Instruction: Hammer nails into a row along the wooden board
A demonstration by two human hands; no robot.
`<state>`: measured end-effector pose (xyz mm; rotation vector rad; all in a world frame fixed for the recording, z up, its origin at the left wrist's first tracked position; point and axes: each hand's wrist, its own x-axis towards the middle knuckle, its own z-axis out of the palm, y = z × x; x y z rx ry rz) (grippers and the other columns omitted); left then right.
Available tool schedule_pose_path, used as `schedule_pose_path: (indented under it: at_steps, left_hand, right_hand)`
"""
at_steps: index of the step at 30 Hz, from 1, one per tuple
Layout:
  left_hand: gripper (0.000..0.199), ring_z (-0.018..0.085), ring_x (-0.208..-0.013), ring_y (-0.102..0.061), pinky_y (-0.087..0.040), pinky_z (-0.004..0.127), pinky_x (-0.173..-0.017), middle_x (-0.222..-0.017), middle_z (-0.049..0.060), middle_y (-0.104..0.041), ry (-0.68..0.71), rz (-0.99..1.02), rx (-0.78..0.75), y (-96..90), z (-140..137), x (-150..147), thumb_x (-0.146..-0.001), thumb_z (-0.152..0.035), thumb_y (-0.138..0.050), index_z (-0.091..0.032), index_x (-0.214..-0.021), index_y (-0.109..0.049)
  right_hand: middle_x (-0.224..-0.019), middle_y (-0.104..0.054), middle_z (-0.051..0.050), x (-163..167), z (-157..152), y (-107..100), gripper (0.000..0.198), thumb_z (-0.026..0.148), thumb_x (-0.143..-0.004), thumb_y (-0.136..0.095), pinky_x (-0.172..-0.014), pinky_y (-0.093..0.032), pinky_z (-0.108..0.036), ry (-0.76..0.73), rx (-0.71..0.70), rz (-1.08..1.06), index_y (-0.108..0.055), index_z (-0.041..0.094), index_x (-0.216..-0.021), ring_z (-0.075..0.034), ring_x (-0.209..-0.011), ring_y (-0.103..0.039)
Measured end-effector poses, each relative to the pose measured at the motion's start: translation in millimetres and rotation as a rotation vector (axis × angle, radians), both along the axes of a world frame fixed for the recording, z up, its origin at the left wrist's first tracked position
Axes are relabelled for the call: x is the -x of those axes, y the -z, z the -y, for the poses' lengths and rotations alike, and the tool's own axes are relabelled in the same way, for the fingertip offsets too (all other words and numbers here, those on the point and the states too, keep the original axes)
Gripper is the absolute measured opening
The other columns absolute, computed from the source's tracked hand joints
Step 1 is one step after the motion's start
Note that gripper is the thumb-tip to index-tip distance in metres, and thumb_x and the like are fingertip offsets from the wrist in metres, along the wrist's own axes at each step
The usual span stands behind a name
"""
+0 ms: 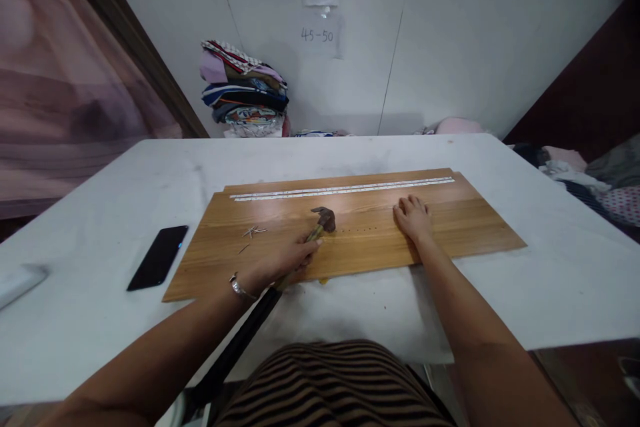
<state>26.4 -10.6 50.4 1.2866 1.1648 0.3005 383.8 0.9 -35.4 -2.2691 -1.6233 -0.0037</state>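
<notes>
A claw hammer (326, 219) is gripped in my left hand (297, 255), with fingers wrapped round the upper handle and the long dark grip slanting back towards my body. Its head rests on or just over the wooden board (465, 230); I cannot tell which. Right of the head runs a row of small dark dots (359, 229), either nail heads or holes. My right hand (413, 216) lies flat on the board beyond the row's right end, holding nothing. A small pile of nails (255, 231) and one separate nail (244, 248) lie left of the hammer.
Two white measuring strips (345, 189) run along the board's far part. A black phone (159, 258) lies left of the board on the white table (545, 293). Folded clothes (245, 90) are stacked by the wall. A white object (23, 283) sits at the left edge.
</notes>
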Motion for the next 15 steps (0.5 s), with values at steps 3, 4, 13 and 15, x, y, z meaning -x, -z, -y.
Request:
schedule_pose_path:
  at_steps: [3,4,13,15]
  left_hand:
    - [0.024,0.007,-0.05,-0.032,-0.024,0.027,-0.05,-0.063,-0.009,-0.04,-0.018,0.033,0.019,-7.5,1,1,-0.086,-0.038,-0.063,-0.021,-0.095,-0.049]
    - [0.024,0.007,-0.05,-0.032,-0.024,0.027,-0.051,-0.063,-0.009,-0.04,-0.019,0.043,0.019,-8.7,2,1,-0.086,-0.038,-0.063,-0.022,-0.096,-0.049]
    - [0.021,0.009,-0.047,-0.034,-0.023,0.026,-0.048,-0.057,-0.008,-0.04,0.07,-0.066,-0.049,6.2,1,-1,-0.091,-0.039,-0.058,-0.022,-0.086,-0.046]
    - [0.02,0.009,-0.048,-0.035,-0.024,0.025,-0.047,-0.058,-0.009,-0.04,0.07,-0.054,-0.057,6.3,1,-1,-0.09,-0.039,-0.059,-0.021,-0.092,-0.049]
  right_hand:
    - [-0.146,-0.061,-0.016,0,0,0,0.039,0.039,-0.101,-0.043,-0.113,-0.033,-0.052,0.005,0.01,0.002,-0.071,0.021,-0.123,-0.032,-0.138,-0.045]
    - [-0.146,-0.061,-0.016,0,0,-1,0.039,0.039,-0.101,-0.043,-0.113,-0.032,-0.052,0.005,0.014,0.003,-0.07,0.021,-0.124,-0.032,-0.138,-0.045]
    - [-0.145,-0.061,-0.015,2,0,-3,0.038,0.038,-0.102,-0.043,-0.113,-0.033,-0.051,0.01,0.031,0.029,-0.071,0.022,-0.122,-0.032,-0.137,-0.046]
    - [-0.143,-0.062,-0.015,2,0,-4,0.038,0.038,-0.102,-0.042,-0.113,-0.033,-0.051,0.005,0.03,0.029,-0.071,0.022,-0.12,-0.032,-0.136,-0.047]
